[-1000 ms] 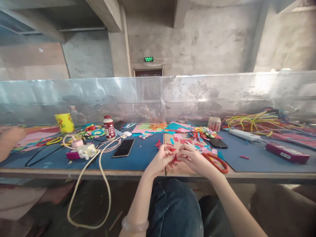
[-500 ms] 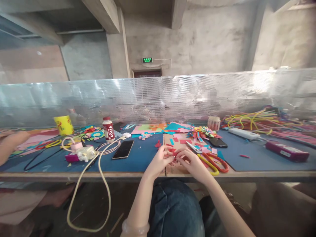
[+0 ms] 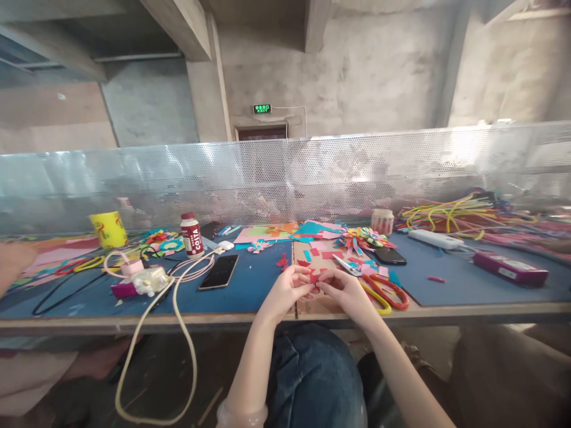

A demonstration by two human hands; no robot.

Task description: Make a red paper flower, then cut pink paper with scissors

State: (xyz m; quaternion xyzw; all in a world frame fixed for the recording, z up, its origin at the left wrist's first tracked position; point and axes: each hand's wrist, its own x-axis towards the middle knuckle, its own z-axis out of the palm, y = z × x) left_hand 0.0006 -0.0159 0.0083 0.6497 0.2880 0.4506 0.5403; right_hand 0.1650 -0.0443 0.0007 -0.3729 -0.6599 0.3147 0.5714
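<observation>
Between both hands, just above the table's front edge, is a small piece of red paper [image 3: 314, 278]. My left hand [image 3: 292, 288] pinches it from the left, fingers closed. From the right, my right hand [image 3: 341, 292] grips the same paper between thumb and fingertips. The fingers cover much of the paper, so its exact shape is hard to make out. A folded red paper piece [image 3: 282, 261] lies just beyond my left hand. Scissors [image 3: 387, 292] with red and yellow handles rest beside my right hand, blades pointing away to the left.
A phone [image 3: 218, 272], a Costa bottle [image 3: 191, 236] and a looping white cable [image 3: 179, 309] lie to the left. Paper flowers [image 3: 363, 239], a black phone [image 3: 390, 256], a power strip [image 3: 435, 239] and a purple box [image 3: 510, 268] are to the right. Another person's arm [image 3: 15, 264] is at far left.
The view has shifted slightly, so the table items sit a little further left. My hands keep hold of the red paper with barely any movement. The other person's arm has moved left.
</observation>
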